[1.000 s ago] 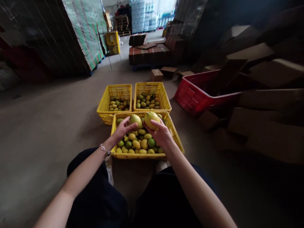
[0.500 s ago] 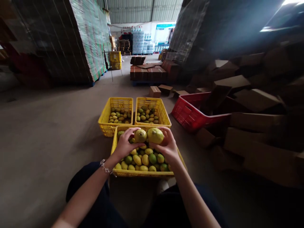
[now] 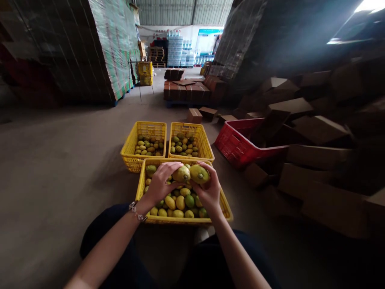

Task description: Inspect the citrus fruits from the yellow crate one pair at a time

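Note:
My left hand (image 3: 162,180) grips a pale yellow-green lemon (image 3: 181,174) between thumb and fingers. Beside it, my right hand (image 3: 210,188) is closed around a second, greener lemon (image 3: 199,174). The two fruits are held side by side with their tips toward me, above the near yellow crate (image 3: 183,220). Yellow and green lemons (image 3: 180,202) fill that crate's bottom in a loose layer, partly hidden by my hands. A bracelet circles my left wrist.
Two more yellow crates, a left one (image 3: 128,156) and a right one (image 3: 207,146), hold fruit beyond the near crate. A red crate (image 3: 231,146) stands to the right by piled cardboard boxes (image 3: 319,176). Farther off are a loaded pallet (image 3: 186,93) and a wrapped stack (image 3: 111,52).
Both lemons have been turned in my fingers, so different sides now show. My hands stay over the near crate, and the view has shifted slightly.

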{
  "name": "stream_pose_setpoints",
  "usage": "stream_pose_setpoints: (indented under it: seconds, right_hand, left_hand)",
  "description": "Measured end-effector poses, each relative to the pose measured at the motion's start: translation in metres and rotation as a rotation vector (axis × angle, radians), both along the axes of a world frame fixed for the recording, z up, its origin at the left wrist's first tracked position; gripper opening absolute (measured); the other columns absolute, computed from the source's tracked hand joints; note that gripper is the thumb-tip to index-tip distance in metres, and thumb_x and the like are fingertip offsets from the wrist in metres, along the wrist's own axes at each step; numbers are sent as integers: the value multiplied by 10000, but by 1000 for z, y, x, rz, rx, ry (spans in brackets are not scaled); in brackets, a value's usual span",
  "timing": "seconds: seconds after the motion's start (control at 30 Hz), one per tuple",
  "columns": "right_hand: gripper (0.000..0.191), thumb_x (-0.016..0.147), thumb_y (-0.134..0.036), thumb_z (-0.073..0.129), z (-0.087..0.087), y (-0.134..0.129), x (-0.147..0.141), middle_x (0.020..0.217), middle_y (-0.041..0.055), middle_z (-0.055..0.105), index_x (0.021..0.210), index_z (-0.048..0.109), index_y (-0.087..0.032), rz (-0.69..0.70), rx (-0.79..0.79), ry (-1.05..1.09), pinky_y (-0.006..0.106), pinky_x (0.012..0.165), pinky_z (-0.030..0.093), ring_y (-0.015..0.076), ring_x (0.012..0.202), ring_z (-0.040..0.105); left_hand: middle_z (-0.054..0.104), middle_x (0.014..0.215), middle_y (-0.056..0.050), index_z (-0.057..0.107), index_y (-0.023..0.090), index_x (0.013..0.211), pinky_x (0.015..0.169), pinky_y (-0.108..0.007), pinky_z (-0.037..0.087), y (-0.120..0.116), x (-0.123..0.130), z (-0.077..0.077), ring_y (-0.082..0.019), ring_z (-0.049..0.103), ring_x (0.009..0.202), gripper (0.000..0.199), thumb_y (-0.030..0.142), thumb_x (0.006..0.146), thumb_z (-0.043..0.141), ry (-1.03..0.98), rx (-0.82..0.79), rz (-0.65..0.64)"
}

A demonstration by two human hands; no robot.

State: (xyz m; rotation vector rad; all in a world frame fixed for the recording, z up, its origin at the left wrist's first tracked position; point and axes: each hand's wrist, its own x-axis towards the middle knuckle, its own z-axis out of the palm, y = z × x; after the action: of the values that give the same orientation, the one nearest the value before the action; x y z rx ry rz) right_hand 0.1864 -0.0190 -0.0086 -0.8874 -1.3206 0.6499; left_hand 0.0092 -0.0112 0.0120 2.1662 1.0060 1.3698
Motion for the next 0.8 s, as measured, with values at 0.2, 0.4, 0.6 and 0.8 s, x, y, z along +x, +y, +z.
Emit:
stream_pose_setpoints:
  seconds: [0.2, 0.4, 0.6, 0.8]
  right_hand:
    - [540, 649, -193, 782, 6, -2, 2, 1211, 43, 596, 1136, 567, -285, 26, -41, 41, 417, 1045, 406, 247, 1172, 548]
    - [492, 665, -377, 766, 13, -3, 6, 1111, 54, 683, 1117, 629, -241, 382, -527, 254, 328, 751, 562, 256, 972, 661]
    - [471, 774, -531, 586, 8, 3, -7, 718, 77, 715, 1054, 639, -156, 430, -927, 419, 229, 309, 424, 180, 456, 627]
    - [468, 879, -527, 417, 8, 8, -8, 551, 60, 669, 984, 656, -139, 454, -1144, 478, 212, 299, 432, 147, 343, 571]
  left_hand:
    - [653, 1177, -69, 643, 250, 1133, 1011, -381, 398, -3, 0, 3, -254, 565, 1119, 482, 349, 681, 779, -127, -227, -27]
    - [687, 869, -76, 660, 163, 947, 579, -257, 496, -2, 8, 0, -182, 628, 700, 516, 623, 714, 633, -545, -876, -85]
    - [646, 615, -65, 666, 112, 874, 422, -221, 410, 3, 10, -1, -124, 543, 457, 597, 669, 802, 466, -569, -1228, -32]
    - [586, 458, -51, 667, 120, 702, 413, -206, 397, 4, 12, -2, -107, 502, 372, 633, 608, 899, 314, -448, -1306, 19]
